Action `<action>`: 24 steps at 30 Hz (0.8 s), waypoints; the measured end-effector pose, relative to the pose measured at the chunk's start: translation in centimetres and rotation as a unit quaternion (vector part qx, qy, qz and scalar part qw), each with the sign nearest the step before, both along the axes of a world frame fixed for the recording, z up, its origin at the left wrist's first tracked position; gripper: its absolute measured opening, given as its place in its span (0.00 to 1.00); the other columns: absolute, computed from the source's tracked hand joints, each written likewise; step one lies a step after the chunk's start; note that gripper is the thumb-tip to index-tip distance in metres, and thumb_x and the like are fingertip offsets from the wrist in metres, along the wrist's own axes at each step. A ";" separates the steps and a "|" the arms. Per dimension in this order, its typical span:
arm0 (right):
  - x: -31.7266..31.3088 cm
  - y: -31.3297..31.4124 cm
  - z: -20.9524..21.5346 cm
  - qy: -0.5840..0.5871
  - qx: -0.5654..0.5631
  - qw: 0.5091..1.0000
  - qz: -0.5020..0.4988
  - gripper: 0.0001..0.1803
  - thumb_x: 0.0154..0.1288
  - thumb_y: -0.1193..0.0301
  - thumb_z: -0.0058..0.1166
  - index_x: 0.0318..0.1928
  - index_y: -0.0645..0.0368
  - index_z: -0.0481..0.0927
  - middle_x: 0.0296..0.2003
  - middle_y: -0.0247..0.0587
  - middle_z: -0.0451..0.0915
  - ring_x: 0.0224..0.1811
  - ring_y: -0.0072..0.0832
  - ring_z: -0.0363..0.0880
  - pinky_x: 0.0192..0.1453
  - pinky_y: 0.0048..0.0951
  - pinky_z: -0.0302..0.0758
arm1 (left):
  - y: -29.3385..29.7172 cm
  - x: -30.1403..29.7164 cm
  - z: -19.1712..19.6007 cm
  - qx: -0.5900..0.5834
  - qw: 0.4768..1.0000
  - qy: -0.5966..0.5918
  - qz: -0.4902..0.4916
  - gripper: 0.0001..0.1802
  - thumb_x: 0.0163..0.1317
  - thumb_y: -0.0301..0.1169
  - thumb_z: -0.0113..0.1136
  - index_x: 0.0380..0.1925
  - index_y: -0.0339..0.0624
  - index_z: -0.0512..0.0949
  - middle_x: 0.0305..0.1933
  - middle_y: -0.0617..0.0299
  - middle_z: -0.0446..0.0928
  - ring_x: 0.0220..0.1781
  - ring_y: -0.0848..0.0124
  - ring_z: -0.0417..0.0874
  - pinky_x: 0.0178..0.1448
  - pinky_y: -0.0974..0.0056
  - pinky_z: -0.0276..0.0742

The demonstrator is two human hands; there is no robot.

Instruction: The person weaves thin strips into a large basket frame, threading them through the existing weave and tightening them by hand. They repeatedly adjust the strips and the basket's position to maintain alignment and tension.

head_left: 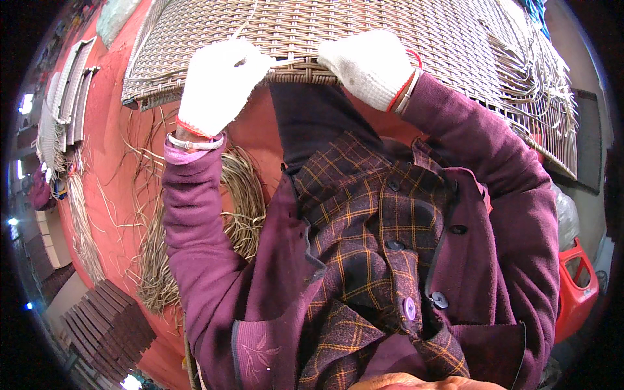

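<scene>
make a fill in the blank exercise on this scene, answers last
The left hand and right hand, with a thin pale strand between them, wear white knit ____.
Their cuffs have ____ edging.
Long loose strands fringe the ____ end of the brown woven wicker panel.
A coiled tan bundle lies beside the purple sleeve of the ____ arm.

Missing words: gloves; red; right; left

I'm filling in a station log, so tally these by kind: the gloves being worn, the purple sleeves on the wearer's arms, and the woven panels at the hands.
White knit gloves: 2
Purple sleeves: 2
Woven wicker panel: 1
Total: 5
</scene>
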State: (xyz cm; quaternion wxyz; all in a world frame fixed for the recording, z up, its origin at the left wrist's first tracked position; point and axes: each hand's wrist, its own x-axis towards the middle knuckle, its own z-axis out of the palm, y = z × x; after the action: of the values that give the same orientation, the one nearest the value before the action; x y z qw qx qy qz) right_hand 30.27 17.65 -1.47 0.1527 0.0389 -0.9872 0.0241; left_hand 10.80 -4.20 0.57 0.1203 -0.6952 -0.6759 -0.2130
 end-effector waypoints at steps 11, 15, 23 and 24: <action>-0.6 0.7 -1.8 0.003 -0.052 0.998 -0.041 0.11 0.76 0.62 0.54 0.42 0.50 0.87 0.29 0.48 0.88 0.33 0.51 0.90 0.34 0.53 0.84 | 1.1 -0.9 0.8 -0.008 0.997 0.048 -0.060 0.04 0.66 0.32 0.70 0.39 0.47 0.88 0.37 0.60 0.84 0.39 0.57 0.86 0.42 0.51 0.82; -0.8 0.7 -1.9 0.000 -0.056 0.997 -0.045 0.12 0.78 0.59 0.54 0.42 0.48 0.88 0.30 0.47 0.88 0.33 0.50 0.90 0.35 0.53 0.84 | 1.9 -0.5 -1.0 0.009 0.993 0.104 -0.054 0.04 0.68 0.33 0.69 0.38 0.48 0.88 0.36 0.61 0.83 0.38 0.58 0.86 0.42 0.52 0.82; -0.6 0.7 -0.3 -0.064 -0.068 0.994 -0.052 0.15 0.80 0.56 0.52 0.44 0.49 0.87 0.38 0.47 0.90 0.42 0.50 0.91 0.44 0.53 0.86 | 4.1 4.4 -5.2 0.022 0.979 0.139 0.146 0.10 0.71 0.38 0.63 0.32 0.47 0.84 0.33 0.57 0.83 0.39 0.56 0.87 0.44 0.50 0.82; -0.7 0.7 -0.3 -0.057 -0.068 0.995 -0.047 0.16 0.81 0.56 0.51 0.45 0.49 0.87 0.38 0.47 0.90 0.42 0.50 0.91 0.45 0.53 0.86 | 4.6 5.0 -5.2 0.038 0.978 0.136 0.152 0.11 0.71 0.39 0.61 0.32 0.47 0.84 0.31 0.56 0.83 0.39 0.56 0.87 0.45 0.51 0.82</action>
State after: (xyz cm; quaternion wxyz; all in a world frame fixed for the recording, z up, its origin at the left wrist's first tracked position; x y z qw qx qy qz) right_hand 29.59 18.31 -1.77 0.0997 -0.0190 -0.9911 0.0863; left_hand 15.82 0.37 -4.63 0.2684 -0.6019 -0.7421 -0.1219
